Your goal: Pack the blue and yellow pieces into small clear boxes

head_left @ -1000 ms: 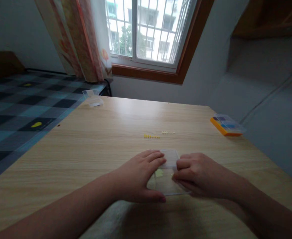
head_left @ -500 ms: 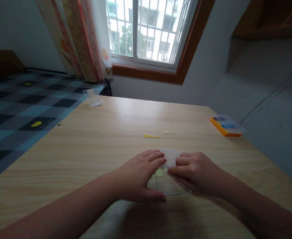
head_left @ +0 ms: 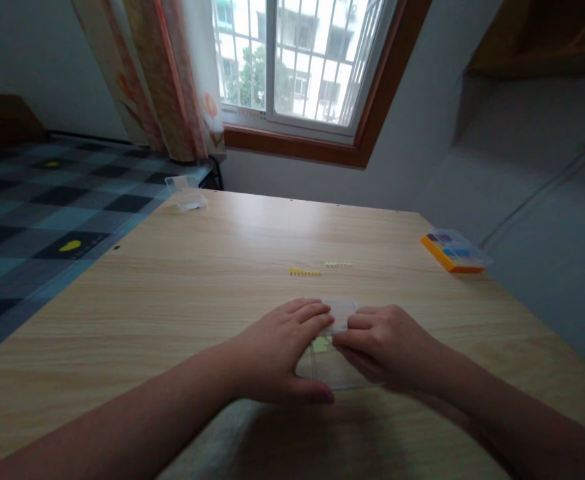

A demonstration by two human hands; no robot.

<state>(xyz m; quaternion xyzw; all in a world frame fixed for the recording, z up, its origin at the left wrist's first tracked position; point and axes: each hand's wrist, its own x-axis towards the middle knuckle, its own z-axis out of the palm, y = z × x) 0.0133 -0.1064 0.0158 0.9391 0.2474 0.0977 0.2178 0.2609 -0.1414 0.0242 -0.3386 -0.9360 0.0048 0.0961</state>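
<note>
A home bedroom is showing here: a blue-and-black checked bed (head_left: 47, 207) is filling the left side, a flowered curtain (head_left: 147, 80) is hanging beside a barred window (head_left: 312, 73), and a wood-grained surface (head_left: 172, 293) is standing near the bed.

- Box (head_left: 331, 375) set on table (head_left: 147, 320), between left fingers (head_left: 317, 325) and right fingers (head_left: 361, 322).
- Small bits (head_left: 319, 345) seen in box, between both sets of fingers.
- Left row (head_left: 305, 272) and right row (head_left: 338, 265) of pieces laid on table, beyond fingers.
- Second box (head_left: 191, 198) placed beyond left fingers, at far left table corner.
- Case (head_left: 437, 255) placed beyond right fingers, at right table edge.
</note>
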